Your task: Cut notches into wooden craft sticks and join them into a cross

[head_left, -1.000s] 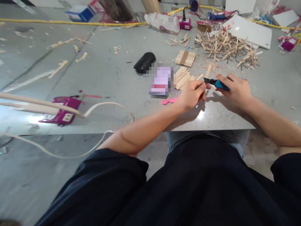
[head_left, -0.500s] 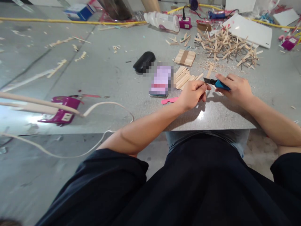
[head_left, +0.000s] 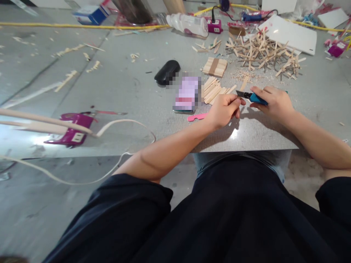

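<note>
My right hand (head_left: 275, 100) is closed round the blue handle of a utility knife (head_left: 257, 98), its dark blade pointing left. The blade tip is close to the fingertips of my left hand (head_left: 223, 109), whose thumb and fingers are pinched together. Whatever that pinch holds is too small and hidden to make out. Just behind my left hand lies a loose pile of flat wooden craft sticks (head_left: 212, 89), with a paper-banded bundle of craft sticks (head_left: 215, 67) beyond it. A pink notched strip (head_left: 196, 117) lies beside my left wrist.
A heap of cut stick pieces (head_left: 260, 51) spreads at the back right, near a white panel (head_left: 290, 34). Left of my hands are a phone (head_left: 188, 93) and a black case (head_left: 168, 72). A plastic bottle (head_left: 189, 25) lies farther back. A white cable (head_left: 128, 119) loops at left.
</note>
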`<state>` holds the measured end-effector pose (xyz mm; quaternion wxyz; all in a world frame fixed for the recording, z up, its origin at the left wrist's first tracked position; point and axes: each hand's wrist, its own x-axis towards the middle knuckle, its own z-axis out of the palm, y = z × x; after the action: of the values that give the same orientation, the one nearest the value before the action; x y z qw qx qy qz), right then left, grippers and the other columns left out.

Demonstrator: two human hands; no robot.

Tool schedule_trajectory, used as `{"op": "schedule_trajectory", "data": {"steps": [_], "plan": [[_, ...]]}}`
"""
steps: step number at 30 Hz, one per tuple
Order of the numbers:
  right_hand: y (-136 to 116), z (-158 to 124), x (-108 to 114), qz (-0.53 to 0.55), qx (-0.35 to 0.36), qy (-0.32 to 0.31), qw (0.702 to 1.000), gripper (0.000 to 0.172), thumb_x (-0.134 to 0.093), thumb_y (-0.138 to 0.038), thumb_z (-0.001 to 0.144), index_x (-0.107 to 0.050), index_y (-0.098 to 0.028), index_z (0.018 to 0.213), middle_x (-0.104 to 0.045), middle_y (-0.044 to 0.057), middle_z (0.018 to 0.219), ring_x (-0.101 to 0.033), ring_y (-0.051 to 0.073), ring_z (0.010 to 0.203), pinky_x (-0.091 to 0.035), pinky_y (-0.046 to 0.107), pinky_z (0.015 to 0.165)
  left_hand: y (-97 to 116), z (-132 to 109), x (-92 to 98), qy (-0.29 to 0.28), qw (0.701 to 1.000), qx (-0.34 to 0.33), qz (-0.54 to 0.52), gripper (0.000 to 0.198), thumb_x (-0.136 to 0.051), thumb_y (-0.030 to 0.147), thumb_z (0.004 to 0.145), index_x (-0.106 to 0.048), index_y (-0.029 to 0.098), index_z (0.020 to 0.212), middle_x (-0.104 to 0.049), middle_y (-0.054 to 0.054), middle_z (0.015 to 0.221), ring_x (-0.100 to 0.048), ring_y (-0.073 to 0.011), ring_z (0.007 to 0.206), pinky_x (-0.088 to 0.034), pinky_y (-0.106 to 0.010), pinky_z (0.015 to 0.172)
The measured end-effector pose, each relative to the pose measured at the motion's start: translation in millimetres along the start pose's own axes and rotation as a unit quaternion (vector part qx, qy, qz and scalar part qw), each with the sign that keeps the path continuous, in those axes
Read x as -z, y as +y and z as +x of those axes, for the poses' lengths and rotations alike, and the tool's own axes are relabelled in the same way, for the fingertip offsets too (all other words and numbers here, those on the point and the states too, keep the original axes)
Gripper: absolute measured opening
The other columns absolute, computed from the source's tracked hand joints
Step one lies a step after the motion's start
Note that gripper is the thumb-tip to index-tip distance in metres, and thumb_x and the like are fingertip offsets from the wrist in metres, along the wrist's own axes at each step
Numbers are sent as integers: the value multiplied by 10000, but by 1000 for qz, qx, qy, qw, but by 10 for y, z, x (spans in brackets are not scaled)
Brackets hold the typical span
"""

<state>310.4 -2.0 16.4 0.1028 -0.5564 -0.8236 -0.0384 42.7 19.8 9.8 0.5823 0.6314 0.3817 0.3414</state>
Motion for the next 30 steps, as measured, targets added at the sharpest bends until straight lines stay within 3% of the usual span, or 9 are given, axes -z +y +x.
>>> {"op": "schedule_trajectory", "data": {"steps": [16,24,30], "plan": [[12,9,-57,11,10,19,1000,627,-696,-496,1186,-710,-281,1775,-883,153,1235,-793,341,1016,-504,403,792,-12,-11,-11,-5,999,-21,40,271,-645,179,1206,-793,201,981,-666,47,548,-526,-104,492,-403,-241,538],[1,23,-22,-19,-9,-4,1000,623,-696,-525,1205,-695,-307,1788,-885,151,1278,-799,350,1073,-463,400,807,-13,18,1,-16,1000,-6,7,329,-620,138,1223,-784,191,943,-671,32,540,-506,-90,465,-369,-244,530],[86,47,-39,-2,-17,12,1000,644,-667,-552,1199,-698,-286,1784,-872,165,1268,-781,361,1073,-485,406,801,-13,32,3,-11,1000,-1,-5,368,-583,93,1230,-785,171,932,-659,35,520,-485,-77,446,-350,-222,516]]}}
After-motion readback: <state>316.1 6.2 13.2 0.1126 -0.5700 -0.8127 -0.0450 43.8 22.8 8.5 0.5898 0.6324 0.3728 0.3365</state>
